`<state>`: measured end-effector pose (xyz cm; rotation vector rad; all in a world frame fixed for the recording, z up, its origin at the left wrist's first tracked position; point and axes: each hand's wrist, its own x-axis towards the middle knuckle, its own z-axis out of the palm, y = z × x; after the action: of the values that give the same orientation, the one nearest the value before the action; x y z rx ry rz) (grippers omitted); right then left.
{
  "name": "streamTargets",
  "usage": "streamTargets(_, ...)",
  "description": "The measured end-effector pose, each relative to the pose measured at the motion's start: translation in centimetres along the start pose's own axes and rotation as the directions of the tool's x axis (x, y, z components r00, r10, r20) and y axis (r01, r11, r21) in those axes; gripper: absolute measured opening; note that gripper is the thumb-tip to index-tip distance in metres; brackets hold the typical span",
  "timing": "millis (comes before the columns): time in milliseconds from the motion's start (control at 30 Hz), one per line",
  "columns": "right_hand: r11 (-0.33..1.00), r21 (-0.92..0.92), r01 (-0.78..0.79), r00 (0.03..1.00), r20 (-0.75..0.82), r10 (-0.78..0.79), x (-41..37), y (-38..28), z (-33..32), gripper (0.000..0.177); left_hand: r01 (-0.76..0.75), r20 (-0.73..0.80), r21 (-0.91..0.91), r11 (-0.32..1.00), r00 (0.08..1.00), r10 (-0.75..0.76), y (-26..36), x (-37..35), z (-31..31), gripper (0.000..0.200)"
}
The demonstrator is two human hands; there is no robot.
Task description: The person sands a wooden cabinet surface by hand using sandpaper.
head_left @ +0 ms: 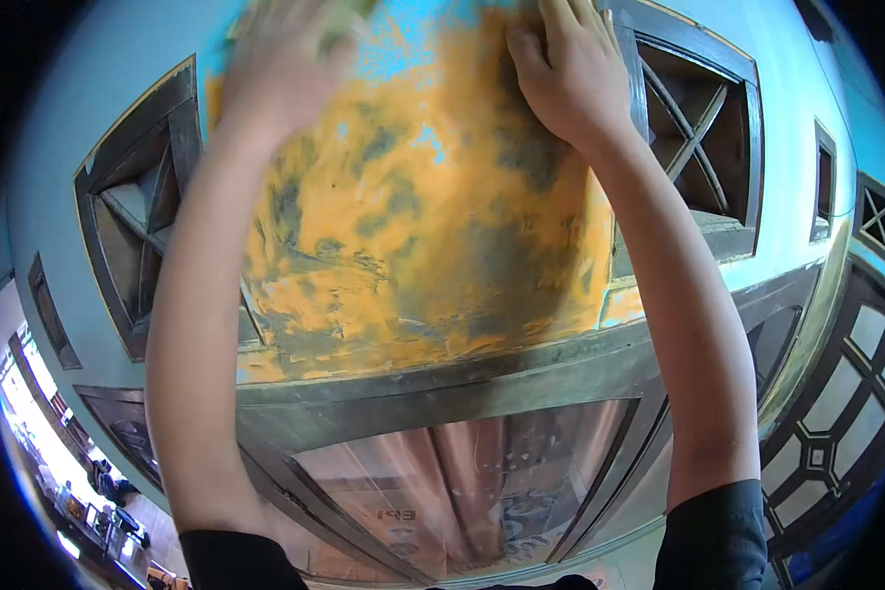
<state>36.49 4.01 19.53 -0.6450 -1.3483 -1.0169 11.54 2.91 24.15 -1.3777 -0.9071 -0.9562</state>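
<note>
We have both arms raised to an orange and grey patch (393, 216) on the blue wall (796, 128). It sits between two dark vents with crossed bars, the left vent (138, 211) and the right vent (703, 128), above a grey beam (442, 393).

Our left hand (290, 74) is at the patch's upper left, blurred — a yellow-green thing (349, 20) shows by its fingers, and we cannot tell how tight that grip is or whether it holds the thing. Our right hand (580, 79) is at the upper right, just beside the right vent; its grip is spread, thumb apart from the fingers, and we cannot tell what lies under the palm. Below the beam, a pinkish curtain (462, 482) shows behind glass.
</note>
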Motion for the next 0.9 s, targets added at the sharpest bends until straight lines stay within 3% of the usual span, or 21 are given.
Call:
streamTargets(33, 1.000, -0.001, -0.001, 1.000, 0.003, 0.001, 0.0, 0.0, 0.1, 0.066, 0.213, 0.073, 0.087, 0.973, 0.973, -0.220, 0.6, 1.3, -1.6, 0.057)
streamTargets(133, 0.989, 0.144, -0.026, 0.994, -0.100, 0.041, -0.2, 0.7, 0.3, 0.070, 0.223, 0.013, 0.157, 0.962, 0.974, -0.228, 5.2, 0.5, -0.7, 0.056)
streamTargets(200, 0.970, 0.240, -0.040, 0.987, -0.140, 0.076, -0.5, 0.9, 0.3, 0.072, -0.039, 0.075, 0.006, 0.999, 0.996, 0.039, 8.0, -1.9, 2.1, 0.056)
streamTargets(267, 0.954, 0.292, -0.063, 0.987, -0.121, 0.102, -1.0, 1.2, 0.5, 0.071, -0.301, -0.020, -0.082, 0.950, 0.954, 0.300, 11.9, -4.2, 2.1, 0.058)
streamTargets(367, 0.931, 0.359, -0.072, 0.985, -0.120, 0.122, -0.5, 2.4, 0.3, 0.071, -0.211, 0.004, -0.036, 0.977, 0.977, 0.211, 7.3, -1.4, 2.5, 0.052)
streamTargets(400, 0.922, 0.380, -0.077, 0.984, -0.120, 0.132, -0.3, 2.8, 0.2, 0.071, -0.092, 0.120, -0.024, 0.995, 0.988, 0.095, 6.7, -0.4, -0.5, 0.053)
streamTargets(467, 0.938, 0.345, -0.014, 0.995, -0.092, 0.048, -0.8, 2.2, -0.9, 0.071, 0.164, 0.370, -0.067, 0.984, 0.920, -0.128, 2.9, 3.5, -5.5, 0.054)
streamTargets(500, 0.935, 0.354, -0.009, 0.997, -0.071, 0.036, -0.9, 1.8, -1.0, 0.070, 0.214, 0.066, 0.031, 0.976, 0.974, -0.216, 1.3, 2.9, -3.2, 0.051)
streamTargets(533, 0.931, 0.364, -0.003, 0.998, -0.052, 0.024, -0.9, 1.5, -0.9, 0.070, 0.244, 0.037, 0.070, 0.967, 0.968, -0.247, 0.8, 3.8, -1.6, 0.051)
streamTargets(600, 0.952, 0.284, 0.114, 0.985, -0.161, -0.070, -1.1, 2.1, 0.0, 0.070, 0.304, -0.012, 0.136, 0.943, 0.952, -0.305, 0.0, 5.5, 0.6, 0.052)
streamTargets(667, 0.943, 0.281, 0.179, 0.960, -0.259, -0.105, -0.7, 3.7, 1.4, 0.073, 0.179, 0.072, 0.097, 0.979, 0.980, -0.186, 5.2, 5.1, -1.2, 0.052)
streamTargets(733, 0.948, 0.297, 0.112, 0.971, -0.234, -0.041, -0.9, 3.8, 1.3, 0.075, -0.019, 0.170, -0.011, 1.000, 0.985, 0.021, 9.6, 4.4, -2.5, 0.053)
streamTargets(800, 0.959, 0.263, 0.105, 0.980, -0.189, -0.055, -1.2, 3.0, 0.5, 0.073, -0.099, 0.145, -0.020, 0.995, 0.984, 0.101, 9.1, 4.0, -1.9, 0.052)
streamTargets(900, 0.965, 0.237, 0.108, 0.988, -0.131, -0.079, -1.0, 1.6, -0.4, 0.071, 0.147, 0.311, -0.037, 0.988, 0.942, -0.129, 5.7, 4.3, -3.7, 0.052)
